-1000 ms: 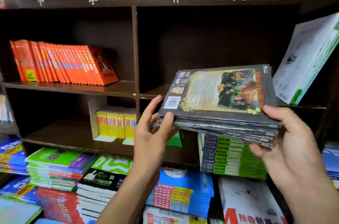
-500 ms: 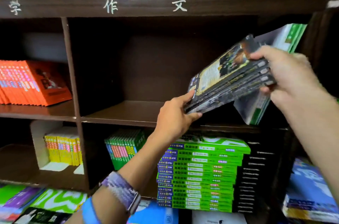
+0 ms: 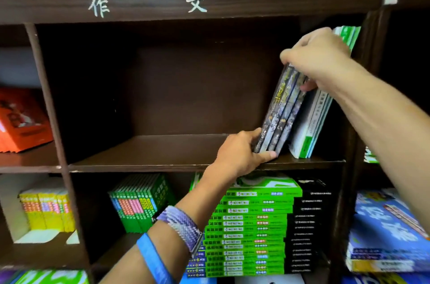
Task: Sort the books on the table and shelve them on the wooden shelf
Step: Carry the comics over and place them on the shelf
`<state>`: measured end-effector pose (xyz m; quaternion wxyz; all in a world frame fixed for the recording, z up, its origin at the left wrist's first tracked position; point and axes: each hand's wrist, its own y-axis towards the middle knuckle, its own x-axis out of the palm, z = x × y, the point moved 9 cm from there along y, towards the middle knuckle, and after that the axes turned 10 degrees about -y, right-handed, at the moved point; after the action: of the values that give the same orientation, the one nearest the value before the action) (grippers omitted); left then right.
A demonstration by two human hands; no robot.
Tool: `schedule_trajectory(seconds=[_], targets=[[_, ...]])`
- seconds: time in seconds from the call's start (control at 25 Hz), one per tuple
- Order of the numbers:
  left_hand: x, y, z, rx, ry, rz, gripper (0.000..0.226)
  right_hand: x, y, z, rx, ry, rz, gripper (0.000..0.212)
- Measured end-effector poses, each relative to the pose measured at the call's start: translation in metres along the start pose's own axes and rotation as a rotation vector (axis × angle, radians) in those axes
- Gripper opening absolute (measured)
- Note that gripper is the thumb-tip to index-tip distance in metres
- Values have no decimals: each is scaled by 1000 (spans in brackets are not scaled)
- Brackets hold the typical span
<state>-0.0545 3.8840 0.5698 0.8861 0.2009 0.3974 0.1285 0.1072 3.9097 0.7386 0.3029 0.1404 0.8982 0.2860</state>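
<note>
On the wooden shelf (image 3: 176,153), two hands stand a bunch of dark books (image 3: 280,111) up.

From the head camera, the dark books lean to the right, with their bottoms on the shelf board, just beside the white and green books (image 3: 310,125) in the right corner. The left hand (image 3: 242,155) holds the bottom of the bunch, with the thumb under the front edge and the fingers curled on the left side. The right hand (image 3: 318,60) pinches the tops, fingers curled round them. I think this is the putting-away step, and it is nearly done. Next, the hands should push the bunch snug against the leaning books, then let go gently so nothing tips over.
</note>
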Motion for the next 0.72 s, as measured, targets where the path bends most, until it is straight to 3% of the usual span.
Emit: schedule_trajectory(seconds=[0.16,0.32,0.44,0.56,0.72], targets=[[20,13,1,-43,-15,-47,65,9,17,-3,-127,-329,5,22],[25,22,0,-43,113,30,65,32,18,1,-290,-618,5,43],[27,24,-8,-42,17,-37,52,39,-18,-4,-462,-818,236,54],[23,23,-11,1,-130,-56,29,52,-65,15,-571,-772,364,55],[19,20,-3,13,122,96,35,77,-93,69,-530,-782,340,63]])
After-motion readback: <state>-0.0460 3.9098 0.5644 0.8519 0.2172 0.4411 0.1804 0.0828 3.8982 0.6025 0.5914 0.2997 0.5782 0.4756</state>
